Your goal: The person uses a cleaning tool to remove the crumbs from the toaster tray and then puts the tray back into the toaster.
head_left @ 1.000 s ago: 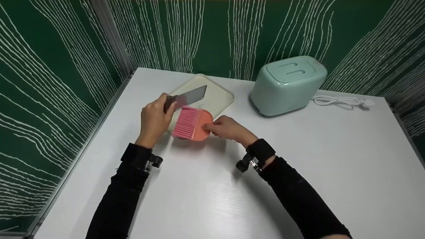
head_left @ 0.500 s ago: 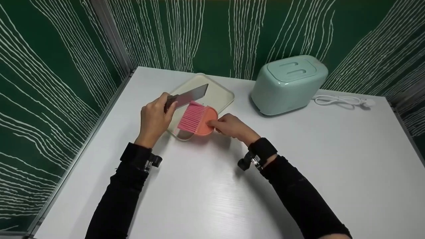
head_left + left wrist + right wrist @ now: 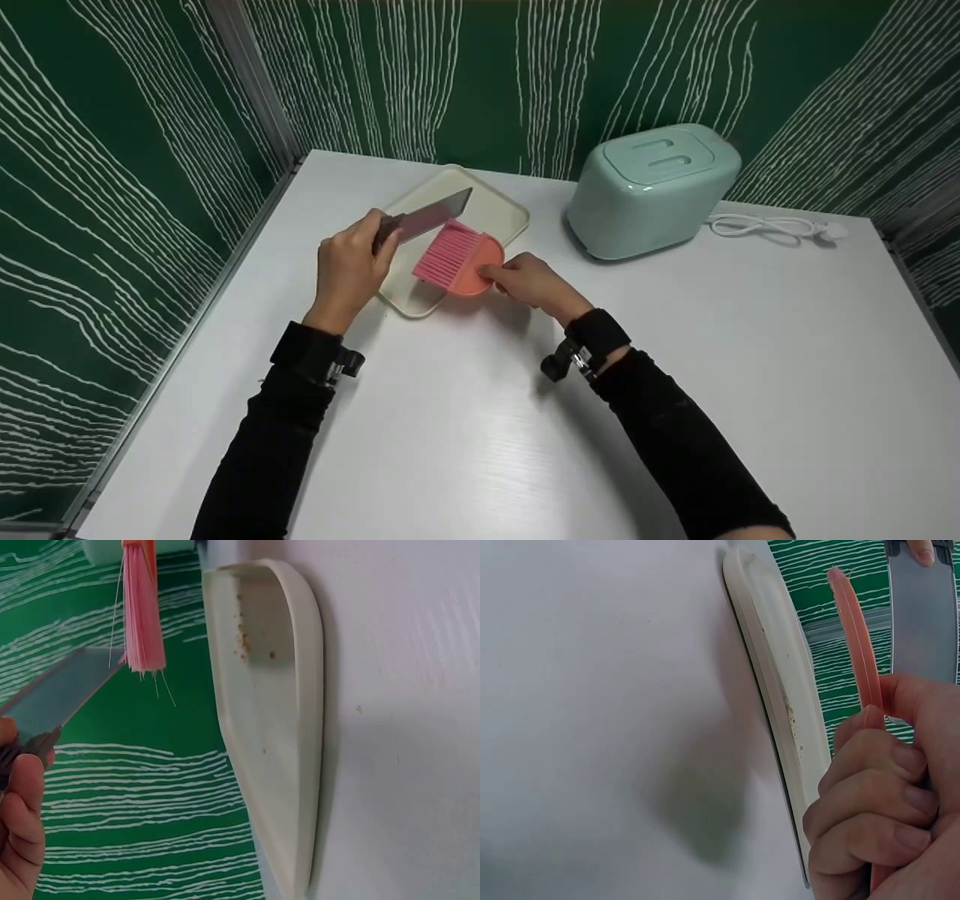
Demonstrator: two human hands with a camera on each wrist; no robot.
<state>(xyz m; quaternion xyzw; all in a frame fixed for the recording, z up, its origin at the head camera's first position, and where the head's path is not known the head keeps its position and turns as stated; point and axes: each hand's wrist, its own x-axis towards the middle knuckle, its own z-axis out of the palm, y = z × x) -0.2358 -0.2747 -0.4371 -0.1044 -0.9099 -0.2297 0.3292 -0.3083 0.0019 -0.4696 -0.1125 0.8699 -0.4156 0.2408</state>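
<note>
Now | left grip (image 3: 349,259) pinches flat scraper (image 3: 435,216) | right grip (image 3: 531,281) pinches pink brush (image 3: 450,255) | both are up over tray (image 3: 519,217) | crumbs (image 3: 244,647) sit inside, so some looks done | speck (image 3: 358,709) on desk (image 3: 450,420) looks left

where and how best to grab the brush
Probably by the rounded orange back, from the person's right: this thin, solid part of the brush faces that side, while the pink bristles point left. The right hand grips it there.
</note>
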